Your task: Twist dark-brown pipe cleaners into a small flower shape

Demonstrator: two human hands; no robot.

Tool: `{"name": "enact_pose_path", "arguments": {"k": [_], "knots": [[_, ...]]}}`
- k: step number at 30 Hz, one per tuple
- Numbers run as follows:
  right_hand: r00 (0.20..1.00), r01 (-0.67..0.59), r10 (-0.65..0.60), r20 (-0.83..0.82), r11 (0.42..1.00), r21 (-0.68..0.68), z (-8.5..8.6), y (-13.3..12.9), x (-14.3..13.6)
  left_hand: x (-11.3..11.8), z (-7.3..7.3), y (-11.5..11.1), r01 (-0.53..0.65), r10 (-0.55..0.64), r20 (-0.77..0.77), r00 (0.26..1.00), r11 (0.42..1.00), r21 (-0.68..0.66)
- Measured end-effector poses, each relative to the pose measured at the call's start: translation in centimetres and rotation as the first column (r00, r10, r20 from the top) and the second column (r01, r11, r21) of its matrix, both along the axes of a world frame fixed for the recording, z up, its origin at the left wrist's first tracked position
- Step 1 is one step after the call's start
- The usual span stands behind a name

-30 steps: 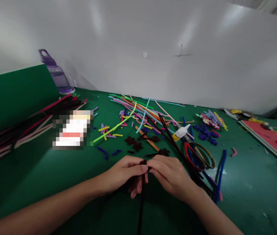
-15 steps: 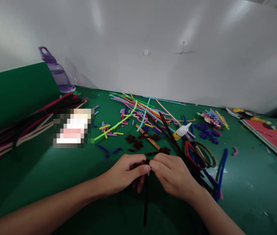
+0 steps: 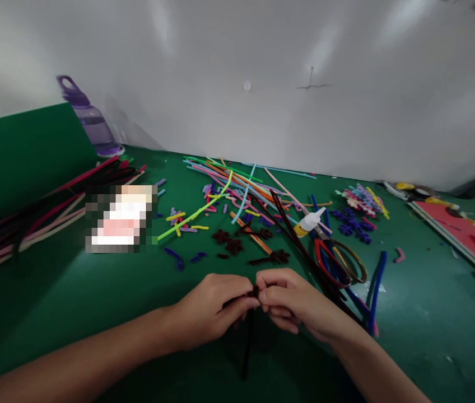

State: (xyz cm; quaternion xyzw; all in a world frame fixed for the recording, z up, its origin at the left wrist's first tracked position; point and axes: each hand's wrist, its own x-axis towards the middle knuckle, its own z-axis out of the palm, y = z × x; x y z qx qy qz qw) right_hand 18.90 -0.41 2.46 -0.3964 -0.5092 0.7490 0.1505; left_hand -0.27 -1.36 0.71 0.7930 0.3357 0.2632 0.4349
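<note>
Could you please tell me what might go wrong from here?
The dark brown fuzzy stem hangs down between the left hand and right hand, so its loose end could snag or twist. The red-handled scissors lie among long stems beyond the right hand; reaching for one might drag the others. The yellow-and-white plastic squeeze bottle touches that clutter too, and could get knocked.

Fuzzy matt pipe cleaners lie on a smooth, glossy green tabletop
</note>
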Motion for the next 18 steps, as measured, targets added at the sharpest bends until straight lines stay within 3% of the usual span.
{"name": "enact_pose_path", "arguments": {"k": [2, 4, 5, 7, 9, 11, 13, 14, 15, 17, 18], "knots": [[1.000, 0.004, -0.004, -0.002, 1.000, 0.021, 0.1, 0.1, 0.0, 0.1, -0.2, 0.2, -0.016, 0.025, 0.055, 0.998, 0.986, -0.164], [0.995, 0.010, -0.035, 0.091, 0.966, 0.260, 0.3, 0.1, -0.1, 0.1, -0.3, 0.5, 0.001, 0.073, 0.161, 0.984, 0.908, -0.419], [0.986, -0.006, -0.066, 0.154, 0.905, 0.425, 0.3, 0.1, -0.1, 0.1, -0.4, 0.6, 0.028, 0.104, 0.217, 0.971, 0.846, -0.532], [0.961, -0.093, -0.125, 0.246, 0.692, 0.716, 0.3, 0.0, -0.1, 0.0, -0.5, 0.9, 0.099, 0.156, 0.310, 0.938, 0.736, -0.670], [0.948, -0.202, -0.141, 0.287, 0.431, 0.879, 0.0, -0.1, -0.1, -0.1, -0.4, 1.1, 0.159, 0.179, 0.365, 0.914, 0.670, -0.725], [0.937, -0.282, -0.155, 0.312, 0.185, 0.941, -0.4, 0.0, 0.0, -0.1, -0.3, 1.1, 0.199, 0.175, 0.394, 0.902, 0.641, -0.741], [0.929, -0.325, -0.187, 0.321, 0.008, 0.946, -0.8, 0.1, 0.1, -0.1, -0.1, 1.0, 0.205, 0.161, 0.391, 0.906, 0.643, -0.738], [0.929, -0.328, -0.194, 0.315, -0.036, 0.944, -0.9, 0.1, 0.1, -0.1, 0.0, 0.9, 0.195, 0.151, 0.379, 0.913, 0.655, -0.730], [0.933, -0.319, -0.191, 0.306, -0.044, 0.947, -0.9, 0.1, 0.1, -0.1, 0.0, 0.9, 0.181, 0.141, 0.365, 0.920, 0.672, -0.718], [0.949, -0.264, -0.165, 0.267, 0.043, 0.964, -0.8, -0.1, -0.1, -0.1, 0.0, 0.8, 0.146, 0.124, 0.332, 0.935, 0.720, -0.678], [0.960, -0.215, -0.152, 0.235, 0.137, 0.967, -0.7, -0.2, -0.2, -0.2, 0.0, 0.7, 0.121, 0.119, 0.316, 0.941, 0.754, -0.646]]}}
